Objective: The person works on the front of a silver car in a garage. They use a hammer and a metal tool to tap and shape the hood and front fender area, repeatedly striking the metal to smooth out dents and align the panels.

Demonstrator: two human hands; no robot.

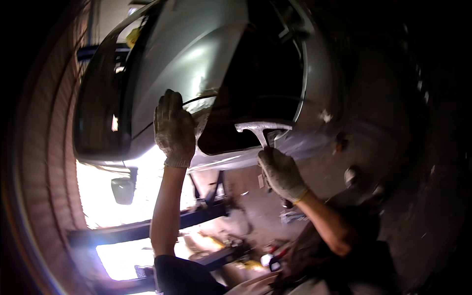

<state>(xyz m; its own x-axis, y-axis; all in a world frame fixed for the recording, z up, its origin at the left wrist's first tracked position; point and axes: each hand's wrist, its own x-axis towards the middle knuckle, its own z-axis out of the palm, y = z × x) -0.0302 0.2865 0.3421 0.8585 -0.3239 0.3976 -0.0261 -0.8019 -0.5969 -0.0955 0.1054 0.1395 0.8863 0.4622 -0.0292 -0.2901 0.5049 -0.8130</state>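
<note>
A: What takes up the most room?

B: A silver car (211, 44). Its broad panel (169, 73) catches a bright reflection, and a dark window opening (260, 64) sits to the right of that. Nearer the person runs a dark blue beam (142, 231).

A: And the hands?

B: The gloved left hand (174, 130) is open, fingers straight and together, laid against the panel's lower edge. The gloved right hand (281, 174) is closed around a hammer (260, 129).

A: Where exactly is the hammer?

B: Its head sits just above the right fist, in front of the opening's lower edge and to the right of the left hand. I can't tell whether it touches the car.

A: How does it look?

B: Grey metal, long and narrow. The left end hooks down bluntly; the right end stretches out thinner. The handle is mostly hidden in the grip.
</note>
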